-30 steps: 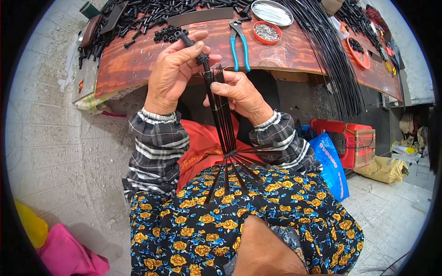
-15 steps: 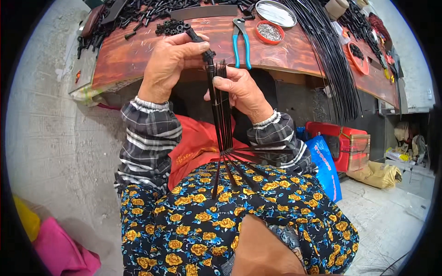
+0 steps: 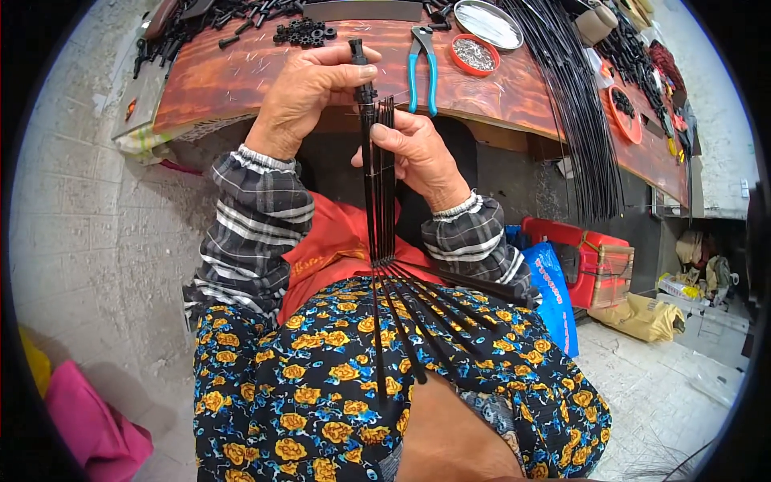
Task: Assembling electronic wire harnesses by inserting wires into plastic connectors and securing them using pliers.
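Note:
A black umbrella frame (image 3: 385, 217) stands nearly upright in front of me, its thin ribs bundled together above and fanned out below over my lap. Pinched around the dark plastic fitting (image 3: 365, 95) at its top is my left hand (image 3: 293, 100), thumb and fingers closed. Lower and to the right, my right hand (image 3: 422, 157) grips the bundled ribs, with the thumb in front and the other fingers partly hidden behind. Rib tips poke up just above that thumb. The lower ends of the ribs lie over my flowered black garment (image 3: 321, 369).
On the wooden table (image 3: 217, 84) lie teal-handled pliers (image 3: 420, 48), a red dish of small metal pieces (image 3: 474, 55), black rings (image 3: 305, 34) and a long bundle of black rods (image 3: 582, 120) overhanging the edge. A red stool (image 3: 606, 273) and blue bag (image 3: 554, 297) stand right.
The umbrella frame's top has swung a little to the right, so it stands straighter. Its lower ribs spread further down over my lap. Both hands keep their holds; the whole view has shifted slightly.

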